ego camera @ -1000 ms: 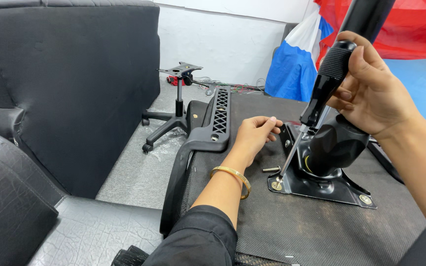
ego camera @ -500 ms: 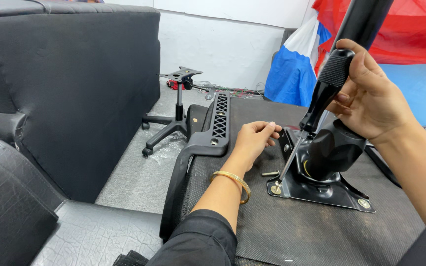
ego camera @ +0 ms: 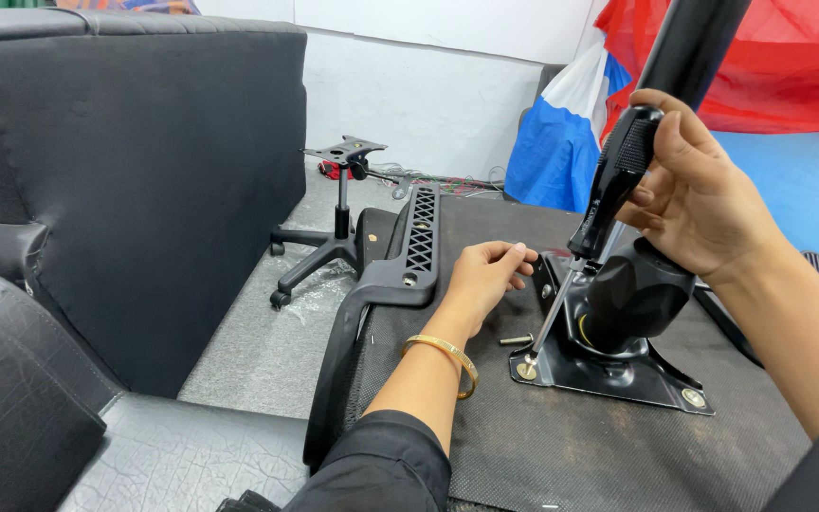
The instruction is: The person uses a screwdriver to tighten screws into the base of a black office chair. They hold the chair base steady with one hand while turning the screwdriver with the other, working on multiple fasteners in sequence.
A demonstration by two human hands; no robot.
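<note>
free: mat (ego camera: 618, 446) front of base plate (ego camera: 618, 379) | blocked: loose bolt (ego camera: 516, 338) left, armrest (ego camera: 400, 275) beyond

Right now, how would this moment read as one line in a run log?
right hand: grips black-handled screwdriver, tip on screw of black metal chair plate | left hand: rests on black seat underside | loose bolt beside plate

Screwdriver (ego camera: 609, 194): matt black textured grip, shiny steel shaft. Mounting plate (ego camera: 618, 374): glossy black painted metal. Chair underside (ego camera: 580, 446): rough woven cloth. Sofa (ego camera: 135, 190): creased black leatherette.
</note>
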